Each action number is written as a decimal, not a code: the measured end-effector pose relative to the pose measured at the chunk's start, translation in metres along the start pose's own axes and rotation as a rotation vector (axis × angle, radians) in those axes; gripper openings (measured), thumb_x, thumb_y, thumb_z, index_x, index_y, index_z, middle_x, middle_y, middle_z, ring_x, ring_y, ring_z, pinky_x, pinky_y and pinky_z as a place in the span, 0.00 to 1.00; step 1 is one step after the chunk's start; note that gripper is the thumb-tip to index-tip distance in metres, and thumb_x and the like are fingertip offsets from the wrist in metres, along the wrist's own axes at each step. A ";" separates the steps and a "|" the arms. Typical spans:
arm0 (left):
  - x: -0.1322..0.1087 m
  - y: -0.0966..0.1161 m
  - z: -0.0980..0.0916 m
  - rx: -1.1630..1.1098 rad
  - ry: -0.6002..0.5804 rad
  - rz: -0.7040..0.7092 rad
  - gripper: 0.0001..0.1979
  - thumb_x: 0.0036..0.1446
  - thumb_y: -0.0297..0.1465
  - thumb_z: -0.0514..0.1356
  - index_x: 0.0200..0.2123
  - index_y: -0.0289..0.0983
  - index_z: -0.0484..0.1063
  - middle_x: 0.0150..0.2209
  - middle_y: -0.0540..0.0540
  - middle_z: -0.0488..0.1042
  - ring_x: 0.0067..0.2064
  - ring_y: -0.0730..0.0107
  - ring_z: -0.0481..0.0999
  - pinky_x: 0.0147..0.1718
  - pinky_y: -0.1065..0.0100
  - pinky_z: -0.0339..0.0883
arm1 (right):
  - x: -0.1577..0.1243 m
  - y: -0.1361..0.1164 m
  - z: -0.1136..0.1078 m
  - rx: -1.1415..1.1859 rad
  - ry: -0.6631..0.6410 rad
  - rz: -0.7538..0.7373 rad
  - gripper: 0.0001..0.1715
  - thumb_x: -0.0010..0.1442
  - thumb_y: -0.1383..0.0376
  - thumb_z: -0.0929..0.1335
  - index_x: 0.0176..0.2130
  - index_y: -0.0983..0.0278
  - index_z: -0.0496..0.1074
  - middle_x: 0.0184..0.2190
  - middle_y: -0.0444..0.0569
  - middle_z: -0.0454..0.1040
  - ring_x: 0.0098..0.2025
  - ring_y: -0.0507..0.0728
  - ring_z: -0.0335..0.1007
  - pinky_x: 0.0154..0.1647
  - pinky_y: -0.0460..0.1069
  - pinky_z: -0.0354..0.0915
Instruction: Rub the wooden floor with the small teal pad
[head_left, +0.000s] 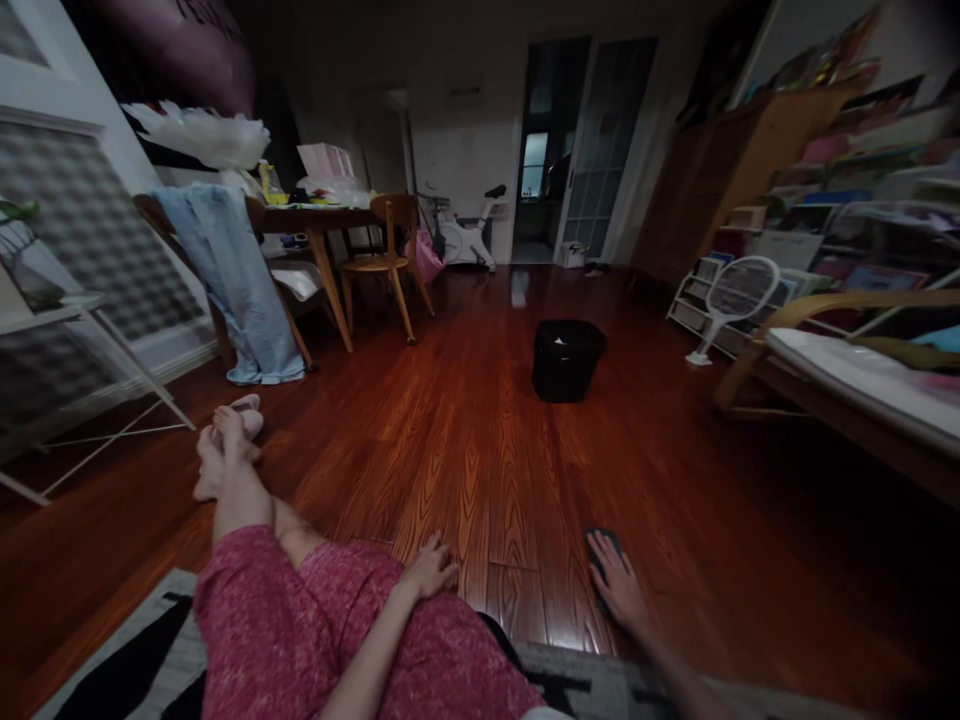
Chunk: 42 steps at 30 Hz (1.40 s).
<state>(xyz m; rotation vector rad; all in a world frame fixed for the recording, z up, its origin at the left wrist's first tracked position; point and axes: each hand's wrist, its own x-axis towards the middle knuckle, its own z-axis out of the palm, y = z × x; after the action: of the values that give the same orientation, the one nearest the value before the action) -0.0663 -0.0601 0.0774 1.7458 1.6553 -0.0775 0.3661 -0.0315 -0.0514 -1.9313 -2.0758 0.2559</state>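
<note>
My left hand rests on the pink shorts at my thigh, its fingers loosely spread and holding nothing. To the right, my right hand reaches down to the wood floor. It lies over a dark, flat, oblong object, fingers across its top; most of the object is hidden under the hand, so its kind cannot be told. Farther ahead on the floor stands a black bin.
A chair draped with jeans and a wooden table stand at left. Slippers lie by my crossed feet. On the right are a white racket and a wooden-armed seat. An exercise bike stands at the back.
</note>
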 end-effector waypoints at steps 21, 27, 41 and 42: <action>0.008 -0.007 0.006 -0.008 0.030 0.012 0.35 0.63 0.46 0.51 0.68 0.35 0.59 0.74 0.40 0.42 0.74 0.55 0.45 0.70 0.57 0.42 | 0.005 -0.228 0.081 0.200 -0.271 -0.556 0.37 0.65 0.63 0.59 0.71 0.57 0.51 0.73 0.47 0.50 0.74 0.57 0.41 0.73 0.61 0.43; 0.005 -0.006 0.004 -0.006 0.019 0.009 0.34 0.63 0.46 0.51 0.67 0.36 0.60 0.74 0.40 0.42 0.73 0.55 0.45 0.70 0.57 0.43 | -0.004 -0.138 0.036 0.230 -0.258 -0.622 0.36 0.67 0.59 0.59 0.71 0.50 0.51 0.72 0.42 0.52 0.73 0.57 0.45 0.73 0.59 0.44; 0.004 -0.003 0.001 0.007 -0.004 -0.002 0.35 0.63 0.48 0.50 0.69 0.37 0.58 0.74 0.42 0.43 0.73 0.54 0.47 0.70 0.57 0.43 | 0.035 -0.077 0.048 0.042 0.378 0.413 0.38 0.68 0.60 0.48 0.73 0.62 0.43 0.72 0.61 0.53 0.73 0.70 0.42 0.67 0.75 0.42; 0.005 -0.004 0.001 0.006 -0.003 -0.001 0.35 0.63 0.48 0.51 0.69 0.38 0.58 0.74 0.42 0.43 0.73 0.54 0.49 0.70 0.57 0.44 | 0.036 -0.094 0.055 0.053 0.379 0.388 0.37 0.68 0.60 0.48 0.74 0.59 0.42 0.72 0.58 0.53 0.73 0.70 0.42 0.67 0.76 0.42</action>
<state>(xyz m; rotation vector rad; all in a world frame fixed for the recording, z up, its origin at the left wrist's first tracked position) -0.0685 -0.0573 0.0723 1.7484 1.6552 -0.0861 0.2574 0.0000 -0.0691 -2.1414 -1.4405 0.0188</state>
